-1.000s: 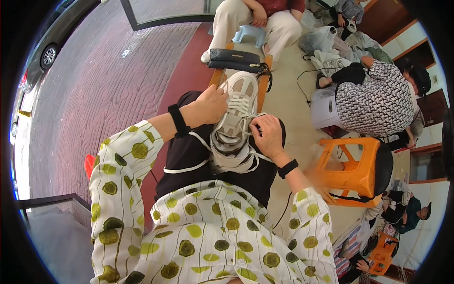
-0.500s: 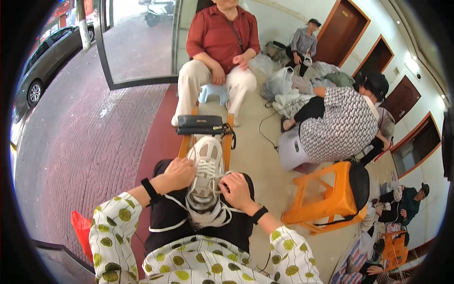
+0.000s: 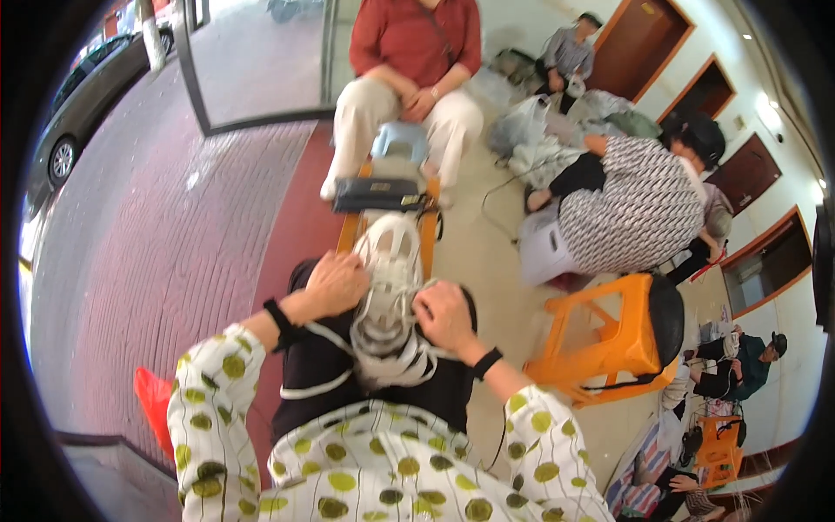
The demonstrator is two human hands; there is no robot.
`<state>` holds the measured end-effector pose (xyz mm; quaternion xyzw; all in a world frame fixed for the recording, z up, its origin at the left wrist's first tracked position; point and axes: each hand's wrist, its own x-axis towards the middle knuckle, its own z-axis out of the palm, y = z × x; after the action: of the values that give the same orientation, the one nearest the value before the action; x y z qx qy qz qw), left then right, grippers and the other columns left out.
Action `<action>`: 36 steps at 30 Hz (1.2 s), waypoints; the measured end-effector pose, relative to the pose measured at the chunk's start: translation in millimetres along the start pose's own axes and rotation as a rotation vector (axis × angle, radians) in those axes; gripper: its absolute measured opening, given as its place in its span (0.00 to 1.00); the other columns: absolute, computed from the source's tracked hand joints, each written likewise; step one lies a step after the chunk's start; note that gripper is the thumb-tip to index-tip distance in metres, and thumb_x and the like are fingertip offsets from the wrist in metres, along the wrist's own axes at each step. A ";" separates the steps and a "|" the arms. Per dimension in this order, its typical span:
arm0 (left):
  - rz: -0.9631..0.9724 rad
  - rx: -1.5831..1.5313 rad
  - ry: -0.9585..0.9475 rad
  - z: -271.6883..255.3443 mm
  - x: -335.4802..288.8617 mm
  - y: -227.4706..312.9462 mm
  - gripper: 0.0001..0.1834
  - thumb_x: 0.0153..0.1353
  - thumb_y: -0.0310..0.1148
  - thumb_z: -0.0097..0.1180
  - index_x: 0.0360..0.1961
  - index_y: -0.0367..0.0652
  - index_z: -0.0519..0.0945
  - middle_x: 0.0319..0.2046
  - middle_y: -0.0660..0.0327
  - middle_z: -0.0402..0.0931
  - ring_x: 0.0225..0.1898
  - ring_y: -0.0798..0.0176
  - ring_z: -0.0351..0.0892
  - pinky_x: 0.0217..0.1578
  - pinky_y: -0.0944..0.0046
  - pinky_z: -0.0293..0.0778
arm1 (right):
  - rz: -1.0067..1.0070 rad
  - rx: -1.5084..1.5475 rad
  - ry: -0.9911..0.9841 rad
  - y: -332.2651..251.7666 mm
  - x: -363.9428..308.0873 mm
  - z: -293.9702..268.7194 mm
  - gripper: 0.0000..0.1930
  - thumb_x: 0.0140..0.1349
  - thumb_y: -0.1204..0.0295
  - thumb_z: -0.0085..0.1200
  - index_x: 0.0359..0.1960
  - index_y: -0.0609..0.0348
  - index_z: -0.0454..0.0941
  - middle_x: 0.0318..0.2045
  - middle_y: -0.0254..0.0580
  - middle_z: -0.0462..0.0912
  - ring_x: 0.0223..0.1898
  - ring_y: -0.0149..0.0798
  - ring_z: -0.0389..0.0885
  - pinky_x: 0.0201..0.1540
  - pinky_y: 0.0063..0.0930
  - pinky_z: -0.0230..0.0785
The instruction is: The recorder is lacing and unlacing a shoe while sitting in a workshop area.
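Observation:
A white and beige sneaker point(image 3: 383, 283) lies between my knees, its toe pointing away from me. White laces point(image 3: 389, 264) cross its front, and a loose lace end point(image 3: 317, 389) trails over my dark left trouser leg. At the shoe's left edge is my left hand point(image 3: 337, 284), fingers closed; what they pinch is hidden. My right hand point(image 3: 445, 315) is closed at the right edge, pinching the lace there. Just beyond the toe, a black zipped pouch point(image 3: 376, 195) rests across an orange stool frame point(image 3: 429, 235).
A person in a red shirt point(image 3: 409, 39) sits facing me on a blue stool point(image 3: 400, 139). To the right stand an orange stool point(image 3: 583, 335) with a dark bag and a person in a patterned top point(image 3: 635, 200). Plastic bags point(image 3: 522, 130) are heaped behind. A red bag point(image 3: 154, 404) is at left.
The view has tilted, so the scene sits higher in the picture. Both hands remain at the shoe's sides, and my right hand has shifted slightly outward from the laces.

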<state>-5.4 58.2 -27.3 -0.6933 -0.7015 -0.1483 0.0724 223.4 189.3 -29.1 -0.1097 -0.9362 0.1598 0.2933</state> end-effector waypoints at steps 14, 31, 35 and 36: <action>-0.094 -0.245 0.026 -12.2 5.4 1.3 0.06 0.57 0.34 0.54 0.28 0.44 0.78 0.31 0.57 0.74 0.38 0.51 0.76 0.41 0.52 0.69 | 0.008 0.047 -0.006 5.4 3.0 1.0 0.04 0.54 0.73 0.59 0.27 0.57 0.75 0.29 0.41 0.79 0.39 0.48 0.77 0.50 0.42 0.66; -0.090 -0.307 0.087 -11.3 1.8 8.0 0.05 0.56 0.32 0.54 0.29 0.43 0.77 0.28 0.56 0.76 0.37 0.50 0.78 0.42 0.52 0.70 | 0.130 0.232 -0.024 -33.9 14.3 -14.1 0.04 0.60 0.72 0.58 0.31 0.59 0.77 0.31 0.43 0.78 0.36 0.50 0.78 0.41 0.40 0.71; -0.081 -0.265 0.125 -9.2 0.9 5.9 0.06 0.57 0.32 0.53 0.30 0.41 0.77 0.29 0.54 0.77 0.37 0.49 0.79 0.43 0.51 0.70 | 0.245 0.280 -0.222 -46.3 27.8 -1.9 0.06 0.61 0.70 0.56 0.35 0.60 0.79 0.33 0.48 0.81 0.36 0.54 0.80 0.39 0.43 0.72; -0.078 -0.263 0.129 -7.0 1.8 4.7 0.06 0.57 0.32 0.53 0.30 0.41 0.77 0.29 0.54 0.77 0.37 0.49 0.79 0.43 0.51 0.70 | 0.277 0.270 -0.283 -43.7 30.1 5.5 0.08 0.61 0.70 0.55 0.36 0.60 0.80 0.34 0.50 0.82 0.37 0.54 0.81 0.40 0.44 0.72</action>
<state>-1.5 57.7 -19.7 -0.6582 -0.6962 -0.2859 0.0199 191.1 156.5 -2.0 -0.1734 -0.9140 0.3362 0.1464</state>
